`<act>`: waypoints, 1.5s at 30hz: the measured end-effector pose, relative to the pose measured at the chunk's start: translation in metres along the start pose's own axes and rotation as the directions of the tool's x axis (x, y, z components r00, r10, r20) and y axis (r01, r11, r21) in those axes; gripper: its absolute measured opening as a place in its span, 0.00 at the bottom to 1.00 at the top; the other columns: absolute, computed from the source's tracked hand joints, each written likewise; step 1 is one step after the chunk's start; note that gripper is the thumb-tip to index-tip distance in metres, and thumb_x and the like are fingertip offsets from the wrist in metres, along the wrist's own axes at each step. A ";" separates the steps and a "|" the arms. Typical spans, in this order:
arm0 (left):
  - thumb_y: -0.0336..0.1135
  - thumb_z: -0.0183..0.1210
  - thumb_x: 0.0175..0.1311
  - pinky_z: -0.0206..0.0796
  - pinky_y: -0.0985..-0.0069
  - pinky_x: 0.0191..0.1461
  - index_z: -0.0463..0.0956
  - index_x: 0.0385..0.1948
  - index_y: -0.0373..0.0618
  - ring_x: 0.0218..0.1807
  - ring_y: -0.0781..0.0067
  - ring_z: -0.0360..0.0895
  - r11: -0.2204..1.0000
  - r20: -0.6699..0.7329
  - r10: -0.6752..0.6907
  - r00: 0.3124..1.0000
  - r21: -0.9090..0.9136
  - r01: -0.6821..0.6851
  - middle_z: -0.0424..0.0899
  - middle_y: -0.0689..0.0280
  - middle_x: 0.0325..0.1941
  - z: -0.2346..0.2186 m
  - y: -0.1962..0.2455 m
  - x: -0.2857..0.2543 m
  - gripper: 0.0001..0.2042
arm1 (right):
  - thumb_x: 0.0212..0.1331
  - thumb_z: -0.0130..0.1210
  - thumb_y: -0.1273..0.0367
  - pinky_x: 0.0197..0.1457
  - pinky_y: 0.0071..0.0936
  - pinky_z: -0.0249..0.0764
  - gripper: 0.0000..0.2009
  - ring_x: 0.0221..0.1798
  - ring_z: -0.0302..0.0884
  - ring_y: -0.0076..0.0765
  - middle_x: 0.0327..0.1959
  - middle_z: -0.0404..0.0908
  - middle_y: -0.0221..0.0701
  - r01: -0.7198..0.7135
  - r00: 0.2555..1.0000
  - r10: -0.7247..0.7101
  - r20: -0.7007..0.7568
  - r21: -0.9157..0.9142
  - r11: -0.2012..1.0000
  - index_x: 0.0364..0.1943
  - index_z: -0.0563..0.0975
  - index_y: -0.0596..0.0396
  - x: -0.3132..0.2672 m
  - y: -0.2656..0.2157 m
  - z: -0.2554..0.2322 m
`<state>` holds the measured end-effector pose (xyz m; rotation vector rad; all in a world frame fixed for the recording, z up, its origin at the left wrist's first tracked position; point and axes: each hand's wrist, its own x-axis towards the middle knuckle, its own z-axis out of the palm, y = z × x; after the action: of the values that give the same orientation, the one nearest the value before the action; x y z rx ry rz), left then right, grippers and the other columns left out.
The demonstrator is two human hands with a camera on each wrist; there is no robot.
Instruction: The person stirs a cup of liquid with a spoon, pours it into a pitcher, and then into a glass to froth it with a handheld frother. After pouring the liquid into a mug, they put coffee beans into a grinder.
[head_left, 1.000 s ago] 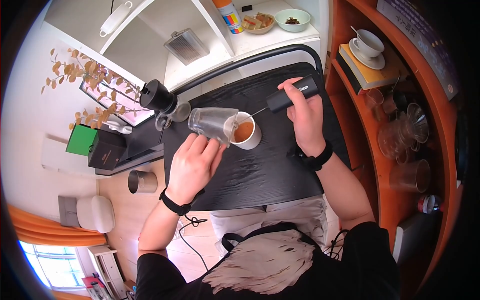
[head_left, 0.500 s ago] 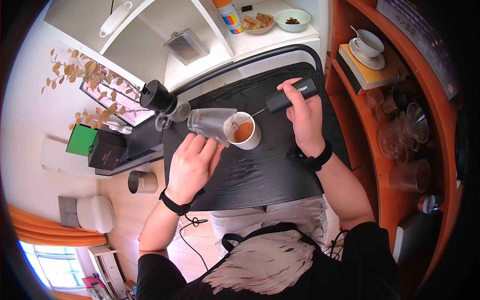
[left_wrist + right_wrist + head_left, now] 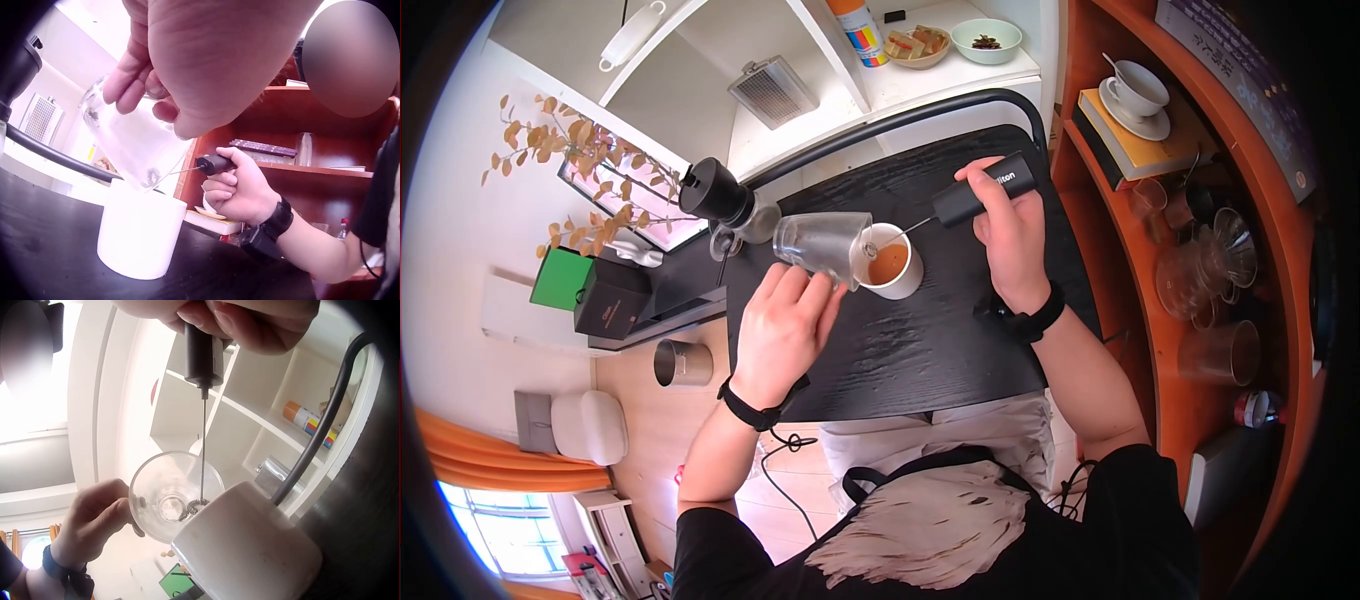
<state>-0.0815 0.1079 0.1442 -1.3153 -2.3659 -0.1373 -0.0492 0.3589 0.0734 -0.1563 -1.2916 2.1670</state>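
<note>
In the head view my left hand [image 3: 778, 325] grips a clear glass [image 3: 812, 245] that lies tilted, its mouth at the rim of a white cup [image 3: 912, 272]. Brown liquid [image 3: 887, 262] fills part of the cup, which stands on the black table. My right hand [image 3: 1012, 240] holds a black handheld milk frother [image 3: 983, 192], its thin shaft slanting down to the left. The frother's coiled whisk head [image 3: 197, 506] sits at the glass's mouth, as the right wrist view shows. A whitish film clouds the glass [image 3: 140, 137] in the left wrist view.
A black coffee grinder [image 3: 718, 195] stands left of the glass. A dark rail [image 3: 890, 112] curves along the table's far edge, before white shelves. Wooden shelves [image 3: 1090, 150] with a teacup [image 3: 1140, 88] and glassware [image 3: 1195, 275] rise on the right.
My left hand and the glass have shifted very slightly away from my body and to the left. The right hand, the frother and the cup look the same.
</note>
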 end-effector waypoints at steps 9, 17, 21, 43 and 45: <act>0.31 0.68 0.62 0.70 0.65 0.37 0.76 0.30 0.43 0.33 0.60 0.72 1.000 -0.021 -0.010 1.000 -0.017 0.010 0.71 0.62 0.28 0.001 -0.002 -0.001 0.08 | 0.72 0.57 0.65 0.22 0.16 0.48 0.08 0.19 0.55 0.07 0.22 0.72 0.14 -0.007 1.000 0.007 0.003 -0.055 0.998 0.39 0.83 0.53 0.000 0.000 0.001; 0.32 0.68 0.62 0.70 0.65 0.37 0.75 0.29 0.43 0.34 0.60 0.72 0.999 -0.022 -0.017 1.000 -0.032 0.016 0.69 0.61 0.30 0.002 -0.002 -0.002 0.09 | 0.71 0.58 0.65 0.20 0.15 0.48 0.08 0.18 0.57 0.06 0.21 0.71 0.14 -0.041 0.999 0.041 0.000 -0.020 0.999 0.39 0.83 0.53 0.000 -0.002 0.000; 0.31 0.68 0.62 0.70 0.64 0.37 0.74 0.29 0.43 0.35 0.59 0.73 0.997 -0.017 -0.041 0.999 -0.063 0.040 0.69 0.61 0.30 0.004 -0.002 -0.003 0.09 | 0.72 0.58 0.65 0.20 0.16 0.48 0.07 0.18 0.55 0.06 0.21 0.71 0.14 -0.042 0.999 0.042 0.012 -0.004 0.999 0.39 0.83 0.53 0.000 -0.002 0.001; 0.30 0.58 0.74 0.63 0.76 0.38 0.78 0.31 0.38 0.34 0.76 0.72 0.364 -0.024 -0.774 0.633 -0.835 0.414 0.75 0.67 0.31 0.056 0.014 -0.056 0.09 | 0.71 0.59 0.71 0.37 0.13 0.72 0.33 0.36 0.78 0.16 0.43 0.83 0.31 -0.073 0.805 0.082 0.588 -0.040 0.997 0.76 0.58 0.58 -0.014 -0.008 0.016; 0.30 0.58 0.74 0.63 0.76 0.38 0.78 0.30 0.38 0.34 0.76 0.72 0.346 -0.033 -0.787 0.616 -0.850 0.397 0.75 0.67 0.31 0.060 0.015 -0.064 0.10 | 0.72 0.58 0.68 0.35 0.12 0.70 0.33 0.34 0.76 0.14 0.43 0.84 0.32 -0.095 0.767 0.111 0.633 -0.059 0.994 0.76 0.58 0.57 -0.013 -0.008 0.011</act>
<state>-0.0583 0.0831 0.0616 -0.3893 -2.2573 -1.7190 -0.0397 0.3459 0.0834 0.5704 -1.6984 2.3970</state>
